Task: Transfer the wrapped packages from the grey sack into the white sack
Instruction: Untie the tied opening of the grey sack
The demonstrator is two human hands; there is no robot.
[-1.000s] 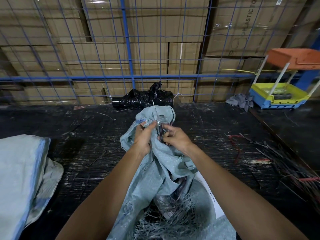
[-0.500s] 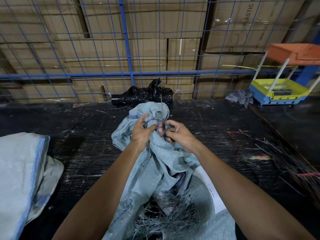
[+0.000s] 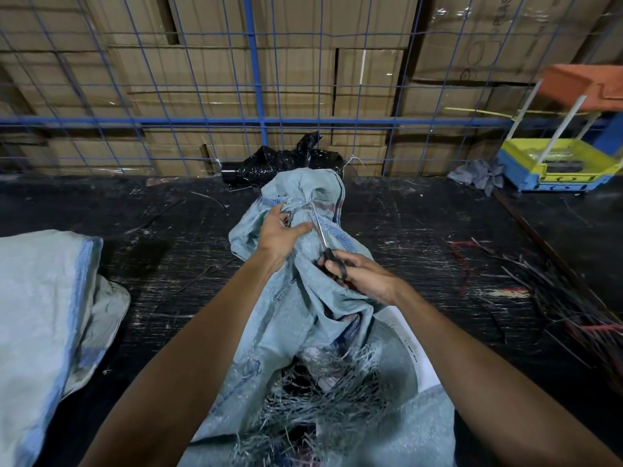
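Grey sack lies mid-table on the dark scuffed table, running from the near edge toward the far side, far end bunched up and tied, near end frayed open with loose strands. White flat item shows at the sack's right side, partly under the right forearm; cannot tell if it is a package. Left hand rests on the bunched far end, fingers spread fairly wide and mostly straight, pressing the fabric, thumb out toward the blades. Right hand grips scissors by the black handles, fingers curled through and around them; blades point away from the person to the tied neck, tips at the gathered fabric. White sack lies at the table's left edge, well apart from the grey one. Black plastic bag sits behind the sack against the blue wire fence; cardboard boxes stacked beyond. Cut strips heaped at right. Yellow-blue tray far right, grey rag beside it.
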